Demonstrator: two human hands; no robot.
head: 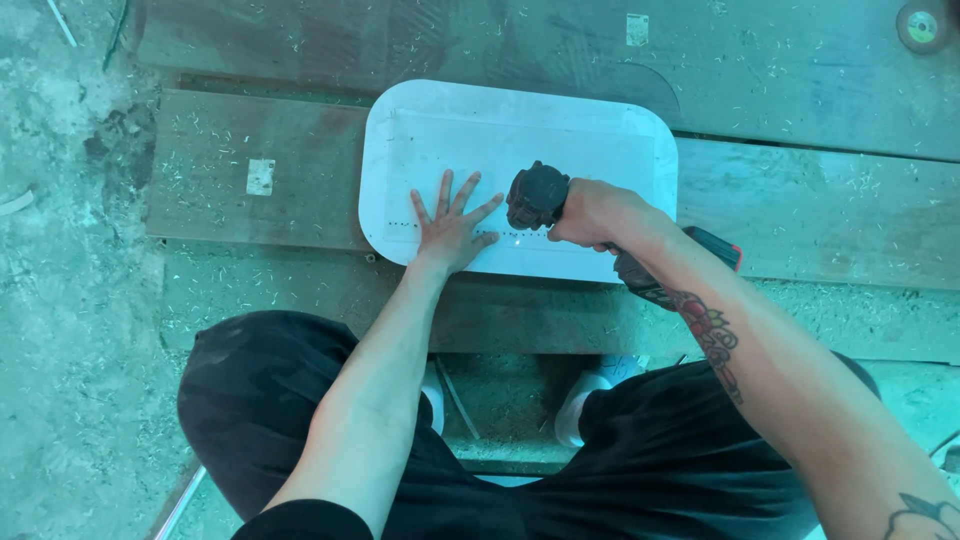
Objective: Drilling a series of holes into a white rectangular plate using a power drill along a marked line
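Head view, looking straight down on a squatting person in dark trousers.

White panel (pixel 520 130), rounded corners, flat on a brown wooden board (pixel 250 170) at centre frame, upper half. Row of small dark holes (pixel 400 224) along the panel's lower edge, running left to right.

Left hand (pixel 452 228) pressed flat on the panel's lower left part, palm down, fingers (pixel 444 187) spread wide, holding nothing. Fingertips pointing to the top of the frame.

Right hand (pixel 590 213) just right of the left, closed around the grip of a dark cordless drill (pixel 537 195). Drill head pointing down at the panel near the hole row, just beside the left hand's fingertips; bit itself hidden under the drill body. Red-and-black base of the drill showing below the wrist, at the panel's lower right corner. Tattoo on the right forearm.

Second wide board (pixel 780 70) across the top of the frame, partly under the panel. Round disc (pixel 921 26) in the upper right corner. Small pale label (pixel 260 177) on the board left of the panel. Sawdust and shavings scattered over boards and concrete floor (pixel 70 300). White shoes (pixel 585 400) between the knees, lower centre.
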